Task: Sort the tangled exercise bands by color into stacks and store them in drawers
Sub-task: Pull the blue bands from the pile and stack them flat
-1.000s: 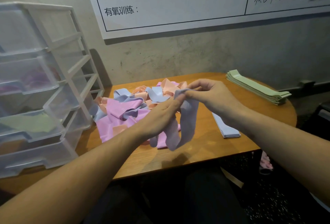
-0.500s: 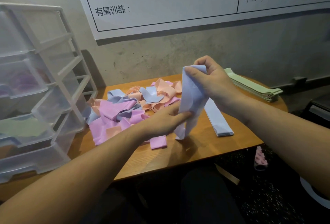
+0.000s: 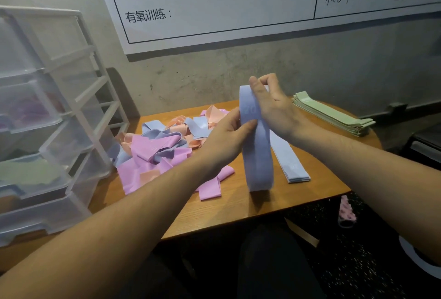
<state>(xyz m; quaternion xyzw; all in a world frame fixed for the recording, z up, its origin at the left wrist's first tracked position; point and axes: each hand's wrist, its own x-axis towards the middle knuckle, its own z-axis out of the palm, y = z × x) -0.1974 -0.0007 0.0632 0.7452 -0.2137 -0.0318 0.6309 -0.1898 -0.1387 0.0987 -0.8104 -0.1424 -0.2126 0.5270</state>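
Blue band (image 3: 259,155) | hangs upright over the table (image 3: 238,205), between tangled pile (image 3: 167,150) and blue stack (image 3: 290,162) | right hand (image 3: 274,107) pinches top loop, left hand (image 3: 226,136) pinches its left edge | advice: flatten fully, align edges, lay squarely on blue stack; green stack (image 3: 334,112) lies apart.

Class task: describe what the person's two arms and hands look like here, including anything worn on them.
Both forearms are bare up to the frame edge, with no sleeves in view. The left hand and right hand wear no gloves; no rings, watch or bracelets show.
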